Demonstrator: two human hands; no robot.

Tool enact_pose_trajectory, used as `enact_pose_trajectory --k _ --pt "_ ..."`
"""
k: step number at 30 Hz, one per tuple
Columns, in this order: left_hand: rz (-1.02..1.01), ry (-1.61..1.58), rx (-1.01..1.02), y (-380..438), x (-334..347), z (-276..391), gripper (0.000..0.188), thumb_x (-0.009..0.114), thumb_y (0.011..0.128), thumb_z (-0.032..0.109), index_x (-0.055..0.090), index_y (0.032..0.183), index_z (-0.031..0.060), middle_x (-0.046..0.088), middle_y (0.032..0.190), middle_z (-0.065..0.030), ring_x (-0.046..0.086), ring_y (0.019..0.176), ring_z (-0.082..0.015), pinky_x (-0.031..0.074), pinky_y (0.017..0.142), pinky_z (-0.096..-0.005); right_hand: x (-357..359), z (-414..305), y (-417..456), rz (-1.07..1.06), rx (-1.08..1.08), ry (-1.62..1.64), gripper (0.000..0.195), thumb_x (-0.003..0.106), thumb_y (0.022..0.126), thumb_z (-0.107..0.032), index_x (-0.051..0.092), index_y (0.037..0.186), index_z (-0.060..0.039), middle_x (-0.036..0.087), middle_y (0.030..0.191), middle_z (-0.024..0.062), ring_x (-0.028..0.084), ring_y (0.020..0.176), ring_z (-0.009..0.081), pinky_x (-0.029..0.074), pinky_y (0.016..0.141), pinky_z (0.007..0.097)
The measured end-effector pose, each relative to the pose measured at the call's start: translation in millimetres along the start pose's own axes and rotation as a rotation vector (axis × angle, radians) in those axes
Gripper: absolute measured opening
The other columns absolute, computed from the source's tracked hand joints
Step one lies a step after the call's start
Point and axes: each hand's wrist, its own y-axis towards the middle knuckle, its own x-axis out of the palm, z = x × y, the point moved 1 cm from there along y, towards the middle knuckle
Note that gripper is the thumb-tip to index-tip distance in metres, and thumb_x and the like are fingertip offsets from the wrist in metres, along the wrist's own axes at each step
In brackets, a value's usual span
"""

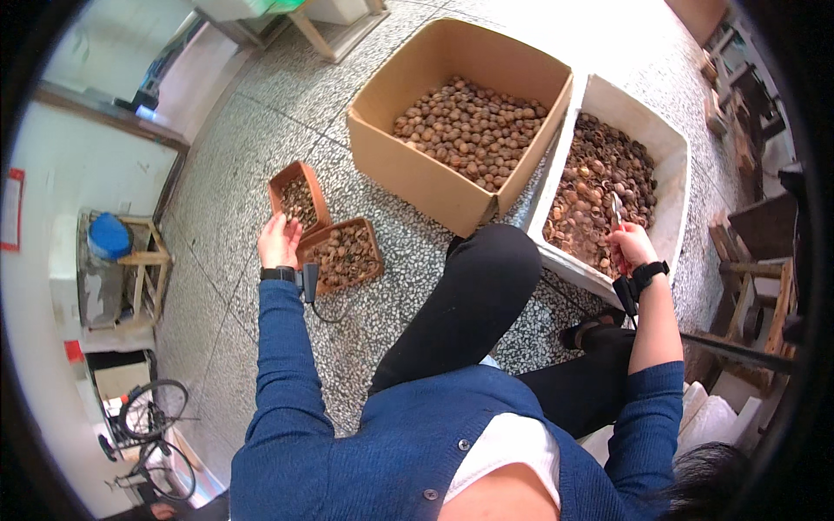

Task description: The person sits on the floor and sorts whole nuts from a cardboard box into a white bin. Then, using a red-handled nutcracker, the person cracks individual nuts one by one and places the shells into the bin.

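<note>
My right hand (631,246) is closed around the red handles of a metal-tipped hand tool (616,211), perhaps pliers, above a white foam box (674,189) filled with walnuts and broken shells. To the left, my left hand (280,239) hovers at the near edge of a small brown tray (320,195) holding small pieces; its fingers are curled, and whether they pinch anything is unclear. Beside it a second brown tray (374,251) contains walnut shells or pieces. A large open cardboard box (417,176) of whole walnuts (472,130) stands between the trays and the foam box.
Speckled floor tiles (215,273) lie under the containers. Wooden stools or frames (749,299) stand at the right. On the left are a wooden stand (146,260), a blue lid (109,236) and a bicycle (156,417). My knee (502,260) is close to the cardboard box.
</note>
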Motion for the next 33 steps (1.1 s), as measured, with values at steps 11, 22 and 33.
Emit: enact_pose_trajectory --k 11,22,33 --pt "0.252 -0.052 -0.284 -1 -72 -76 0.015 0.06 0.089 0.008 0.06 0.104 0.0041 0.063 0.089 -0.0057 0.066 0.074 -0.0183 0.057 0.066 -0.0312 9 15 0 0.061 0.041 -0.081 0.012 0.062 0.078 -0.004 0.057 0.088 -0.0046 0.052 0.062 0.0009 0.048 0.045 0.0116 0.038 0.04 0.0266" --pt "0.245 -0.043 -0.205 54 -83 -44 0.011 0.059 0.09 0.01 0.058 0.101 0.0071 0.063 0.089 -0.0049 0.066 0.076 -0.0185 0.057 0.063 -0.031 13 17 -3 0.103 0.072 -0.091 0.007 0.062 0.079 -0.005 0.057 0.083 -0.0069 0.051 0.058 0.0001 0.045 0.04 0.0108 0.034 0.036 0.0258" --pt "0.025 0.096 -0.113 53 -122 -68 0.023 0.06 0.093 0.008 0.058 0.113 -0.0025 0.067 0.099 -0.0102 0.064 0.081 -0.0195 0.054 0.073 -0.0301 14 39 10 0.186 0.061 -0.328 0.018 0.063 0.084 -0.021 0.062 0.091 -0.0053 0.057 0.064 0.0011 0.052 0.052 0.0124 0.041 0.047 0.0305"
